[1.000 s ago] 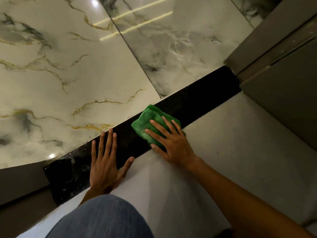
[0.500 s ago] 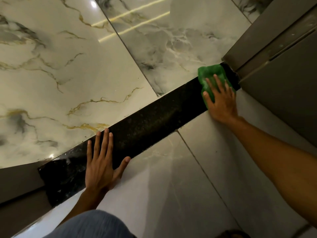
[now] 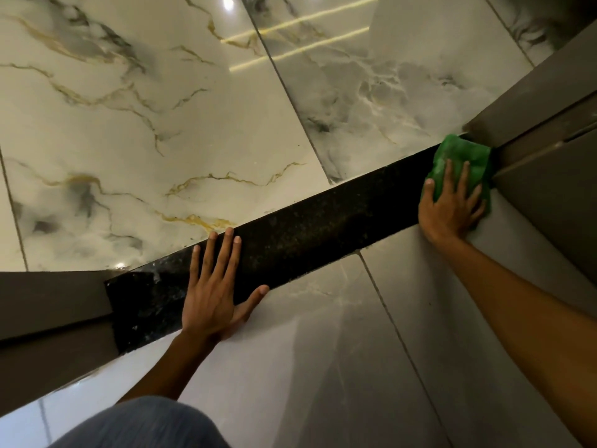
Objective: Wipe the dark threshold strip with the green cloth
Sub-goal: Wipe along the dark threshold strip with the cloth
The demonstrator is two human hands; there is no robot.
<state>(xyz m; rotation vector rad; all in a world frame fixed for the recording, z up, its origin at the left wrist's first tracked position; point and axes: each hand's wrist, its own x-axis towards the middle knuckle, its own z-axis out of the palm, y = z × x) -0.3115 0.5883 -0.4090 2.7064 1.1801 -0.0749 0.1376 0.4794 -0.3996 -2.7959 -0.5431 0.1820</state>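
Note:
A dark speckled threshold strip [image 3: 310, 231] runs diagonally across the floor from lower left to upper right. The green cloth [image 3: 460, 156] lies on its far right end, against the door frame. My right hand [image 3: 452, 205] presses flat on the cloth with fingers spread, covering its lower part. My left hand [image 3: 214, 289] rests flat and open on the strip's left part, thumb on the grey tile, holding nothing.
Glossy marble tiles [image 3: 161, 124] with gold veins lie beyond the strip. Grey tiles [image 3: 323, 350] lie on my side. A brown door frame [image 3: 542, 130] stands at the right end, another brown frame [image 3: 48, 305] at the left end. My knee in blue fabric [image 3: 145, 425] shows at the bottom.
My right hand has slid the green cloth from the middle of the strip to its far right end at the door frame. My left hand has stayed in place.

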